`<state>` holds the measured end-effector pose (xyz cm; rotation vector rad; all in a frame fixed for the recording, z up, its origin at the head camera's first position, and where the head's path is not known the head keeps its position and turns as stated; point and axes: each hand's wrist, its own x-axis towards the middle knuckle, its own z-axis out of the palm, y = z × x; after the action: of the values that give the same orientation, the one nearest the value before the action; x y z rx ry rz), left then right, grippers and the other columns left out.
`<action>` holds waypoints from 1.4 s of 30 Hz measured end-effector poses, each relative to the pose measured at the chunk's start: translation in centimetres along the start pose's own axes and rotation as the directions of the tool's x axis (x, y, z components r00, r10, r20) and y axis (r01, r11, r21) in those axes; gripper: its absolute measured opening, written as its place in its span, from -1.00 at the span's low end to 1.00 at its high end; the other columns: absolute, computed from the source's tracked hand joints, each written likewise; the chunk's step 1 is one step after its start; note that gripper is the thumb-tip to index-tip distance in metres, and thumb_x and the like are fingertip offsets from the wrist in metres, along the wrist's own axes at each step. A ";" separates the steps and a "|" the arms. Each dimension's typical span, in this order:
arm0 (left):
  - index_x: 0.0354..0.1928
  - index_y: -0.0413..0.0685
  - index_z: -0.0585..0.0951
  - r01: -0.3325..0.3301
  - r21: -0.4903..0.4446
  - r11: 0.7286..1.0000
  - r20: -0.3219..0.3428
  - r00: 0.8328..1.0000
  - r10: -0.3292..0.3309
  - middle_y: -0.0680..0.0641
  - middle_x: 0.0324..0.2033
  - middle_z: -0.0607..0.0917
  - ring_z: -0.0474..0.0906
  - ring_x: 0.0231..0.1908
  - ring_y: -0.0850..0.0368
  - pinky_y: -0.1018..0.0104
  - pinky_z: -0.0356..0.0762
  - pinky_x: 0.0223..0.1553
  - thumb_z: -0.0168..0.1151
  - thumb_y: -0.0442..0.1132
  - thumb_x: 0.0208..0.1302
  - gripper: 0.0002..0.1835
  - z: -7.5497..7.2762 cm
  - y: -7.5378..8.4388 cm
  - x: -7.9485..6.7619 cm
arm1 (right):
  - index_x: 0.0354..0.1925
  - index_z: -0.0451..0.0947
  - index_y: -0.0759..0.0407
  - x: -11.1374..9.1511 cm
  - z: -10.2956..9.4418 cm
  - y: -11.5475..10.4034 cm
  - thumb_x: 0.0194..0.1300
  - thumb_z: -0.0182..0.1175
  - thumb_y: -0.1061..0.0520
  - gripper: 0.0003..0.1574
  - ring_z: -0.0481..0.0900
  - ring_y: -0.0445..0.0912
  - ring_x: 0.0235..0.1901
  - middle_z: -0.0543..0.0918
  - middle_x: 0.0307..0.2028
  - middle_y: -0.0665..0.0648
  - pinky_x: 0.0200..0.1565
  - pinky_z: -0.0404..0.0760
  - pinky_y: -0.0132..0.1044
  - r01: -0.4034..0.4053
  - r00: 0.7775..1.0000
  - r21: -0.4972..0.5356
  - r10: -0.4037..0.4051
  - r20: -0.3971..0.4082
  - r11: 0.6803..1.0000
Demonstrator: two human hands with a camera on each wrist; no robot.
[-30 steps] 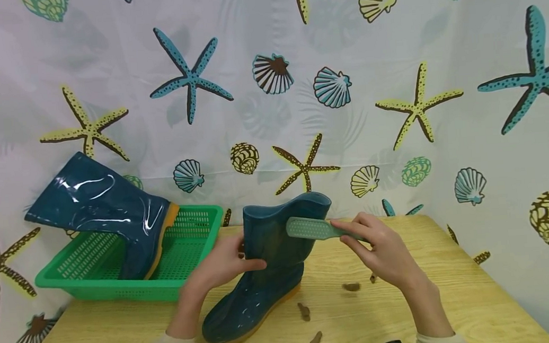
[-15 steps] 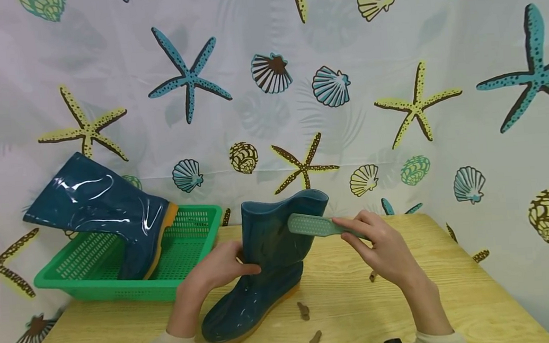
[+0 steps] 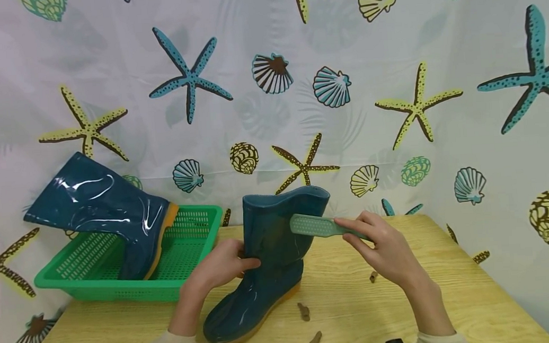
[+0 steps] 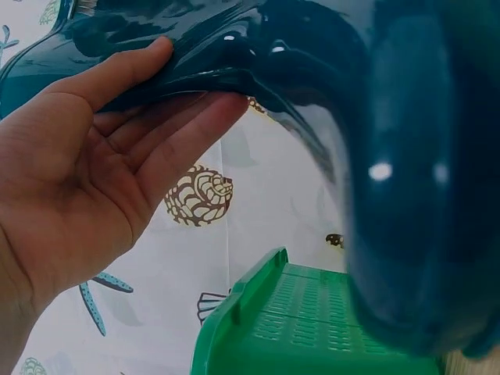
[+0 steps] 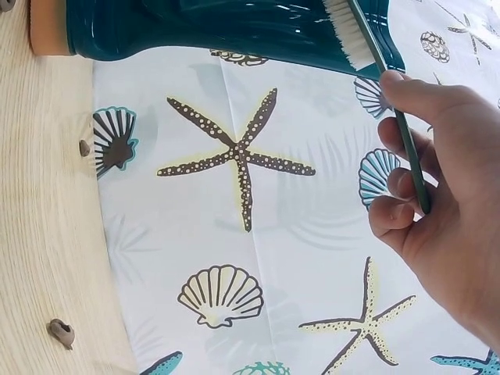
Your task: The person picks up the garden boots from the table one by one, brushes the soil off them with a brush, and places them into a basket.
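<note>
A dark blue rubber boot [image 3: 272,246] with an orange-tan sole stands on the table, toe pointing to the lower left. My left hand [image 3: 225,262] grips its shaft just above the ankle; in the left wrist view the thumb lies on one side and the fingers on the other. In my right hand [image 3: 380,246] is a green scrub brush [image 3: 314,225], held by its handle. Its white bristles [image 5: 351,35] face the upper shaft and appear to touch it. The second blue boot [image 3: 109,199] leans in a green basket [image 3: 115,289], shaft over the left rim.
Small brown clumps lie on the wooden table [image 3: 361,319]: one clump [image 3: 304,311] beside the boot's sole, one [image 3: 315,341] nearer the front and one [image 3: 373,276] below my right hand. A curtain [image 3: 261,119] printed with starfish and shells hangs behind and along the sides.
The brush has shifted slightly to the right across the shaft, and the boot's top has risen a little. A blurred brown clump right of the boot a second ago is out of sight.
</note>
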<state>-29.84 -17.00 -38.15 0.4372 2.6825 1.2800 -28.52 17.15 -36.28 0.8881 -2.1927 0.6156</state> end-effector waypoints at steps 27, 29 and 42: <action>0.09 -0.31 0.61 -0.139 -0.219 0.966 -0.359 0.932 0.053 -0.29 -0.06 0.74 0.74 -0.11 -0.10 0.07 0.73 -0.13 0.25 -0.15 0.38 -0.62 -1.7 1.3 -1.2 | 0.10 0.67 0.00 -0.4 -0.4 0.6 0.17 0.41 0.25 -0.50 0.19 -0.36 -0.45 0.42 -0.39 -0.18 -0.45 0.27 -0.45 -0.037 0.999 -0.002 0.037 0.008 0.999; 0.08 -0.32 0.61 -0.168 -0.244 0.955 -0.379 0.923 0.066 -0.30 -0.06 0.73 0.73 -0.08 -0.11 0.07 0.72 -0.11 0.25 -0.15 0.39 -0.62 -2.2 1.3 -1.5 | 0.11 0.67 0.00 -0.4 -0.4 0.6 0.17 0.40 0.26 -0.49 0.18 -0.36 -0.46 0.42 -0.39 -0.18 -0.46 0.26 -0.45 -0.033 0.999 0.000 0.033 0.008 0.999; 0.04 -0.32 0.62 -0.235 -0.319 0.918 -0.566 0.825 0.015 -0.20 -0.13 0.75 0.77 -0.25 0.25 0.23 0.72 -0.10 0.28 0.02 0.35 -0.50 -6.3 0.0 -3.9 | 0.13 0.65 -0.05 -0.6 -0.2 0.8 0.21 0.39 0.20 -0.50 0.22 -0.32 -0.49 0.41 -0.39 -0.21 -0.46 0.28 -0.45 -0.066 0.997 0.012 0.065 0.048 0.998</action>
<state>-27.68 -22.82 -34.18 0.2142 2.7451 2.2107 -28.75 18.01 -36.74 0.8484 -2.2707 0.6470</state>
